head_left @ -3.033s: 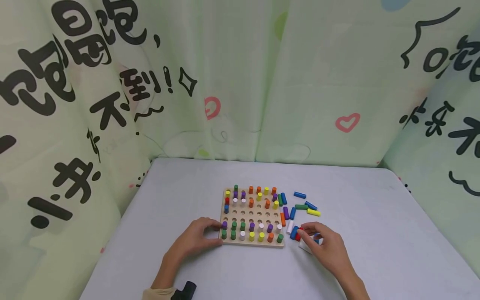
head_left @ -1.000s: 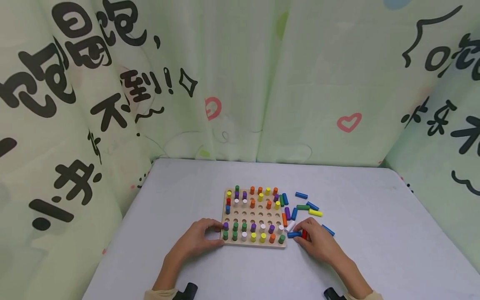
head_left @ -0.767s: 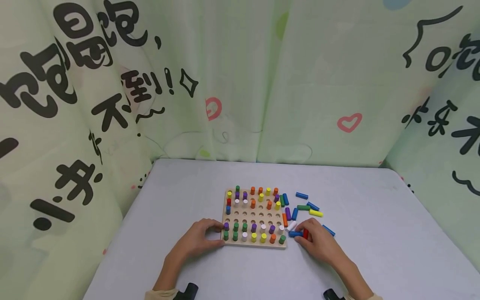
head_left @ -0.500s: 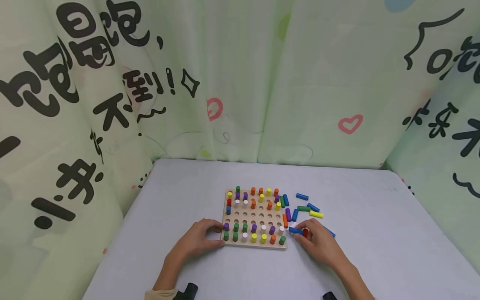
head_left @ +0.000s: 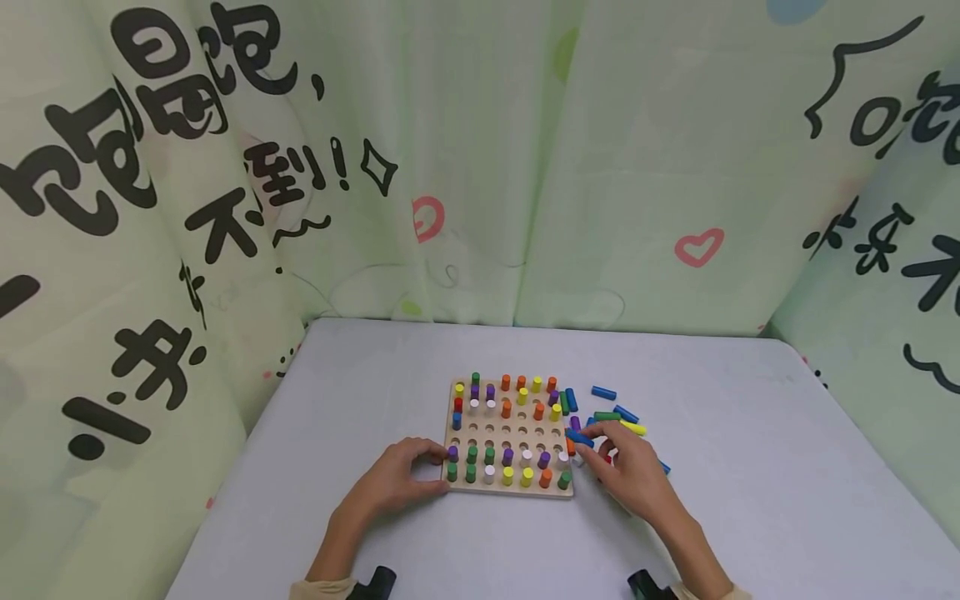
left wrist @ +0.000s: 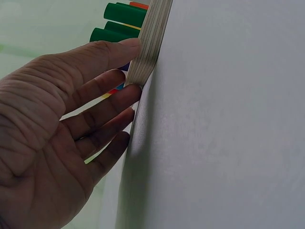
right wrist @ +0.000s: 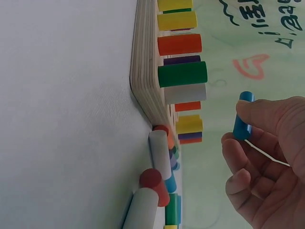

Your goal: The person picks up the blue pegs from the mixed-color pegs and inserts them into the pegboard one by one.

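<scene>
A wooden pegboard (head_left: 513, 490) lies on the white table, with coloured pegs upright in many of its holes and a band of holes bare across its middle. My left hand (head_left: 396, 471) holds the board at its near left corner, the thumb on the edge and fingertips along the side. Between thumb and fingers, my right hand (head_left: 633, 471) pinches a blue peg (head_left: 579, 437), raised beside the board's right edge. In the right wrist view this blue peg (right wrist: 244, 125) stands well above the table. A red peg (right wrist: 155, 183) and a white peg (right wrist: 159, 151) lie below that hand.
Loose pegs are scattered right of the board, among them a far blue peg (head_left: 603, 392), a green peg (head_left: 607, 416) and a yellow peg (head_left: 633, 428). A patterned light-green curtain (head_left: 465, 267) hangs behind the table (head_left: 750, 467).
My right hand has picked a blue peg up from the pile and moved it up and left toward the board. A red peg stays behind under the hand. My left hand keeps its place.
</scene>
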The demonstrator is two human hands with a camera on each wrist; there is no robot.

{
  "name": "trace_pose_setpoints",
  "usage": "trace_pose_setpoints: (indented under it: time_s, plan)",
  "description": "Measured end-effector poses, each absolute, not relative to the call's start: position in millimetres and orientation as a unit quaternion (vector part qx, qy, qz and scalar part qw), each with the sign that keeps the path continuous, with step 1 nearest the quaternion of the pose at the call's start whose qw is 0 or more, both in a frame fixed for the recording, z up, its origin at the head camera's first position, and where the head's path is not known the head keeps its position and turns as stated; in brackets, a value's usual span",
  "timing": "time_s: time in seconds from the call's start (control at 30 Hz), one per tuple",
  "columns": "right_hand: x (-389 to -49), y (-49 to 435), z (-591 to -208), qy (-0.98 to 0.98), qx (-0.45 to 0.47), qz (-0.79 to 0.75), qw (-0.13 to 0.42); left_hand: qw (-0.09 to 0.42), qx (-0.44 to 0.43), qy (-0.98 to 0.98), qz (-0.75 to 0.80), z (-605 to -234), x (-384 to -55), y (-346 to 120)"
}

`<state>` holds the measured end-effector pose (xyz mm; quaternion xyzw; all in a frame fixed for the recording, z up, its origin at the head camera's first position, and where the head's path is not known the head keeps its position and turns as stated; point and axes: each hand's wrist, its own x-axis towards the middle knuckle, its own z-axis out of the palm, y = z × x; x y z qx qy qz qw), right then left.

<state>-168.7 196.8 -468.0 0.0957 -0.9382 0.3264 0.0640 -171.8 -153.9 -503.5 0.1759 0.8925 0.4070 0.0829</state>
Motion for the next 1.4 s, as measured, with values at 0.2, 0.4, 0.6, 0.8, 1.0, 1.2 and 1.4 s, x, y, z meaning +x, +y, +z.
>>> trace_pose_setpoints:
  time_s: [0.2,0.4,0.6,0.8,1.0,1.2,1.4]
  plan:
    - [-174,185,-466,-0.931,0.108,0.34,0.075,0.083,0.172,0.896,0.401,-504,-171,-154]
    - [-175,173,-462,-0.924,0.116,0.355,0.079,0.08,0.173,0.898,0.396,-506,-172,-154]
    - [-177,165,-460,-0.919,0.123,0.366,0.076,0.083,0.175,0.898,0.396,-505,-172,-153]
    - [-180,158,-460,-0.914,0.128,0.377,0.076,0.085,0.168,0.899,0.395,-504,-172,-153]
    - [-181,149,-461,-0.912,0.131,0.384,0.06,0.087,0.168,0.899,0.395,-504,-172,-152]
    - [-180,137,-462,-0.906,0.142,0.396,0.045,0.084,0.177,0.896,0.399,-504,-171,-153]
    - [-180,126,-465,-0.896,0.152,0.416,0.033,0.082,0.179,0.895,0.399,-504,-171,-153]
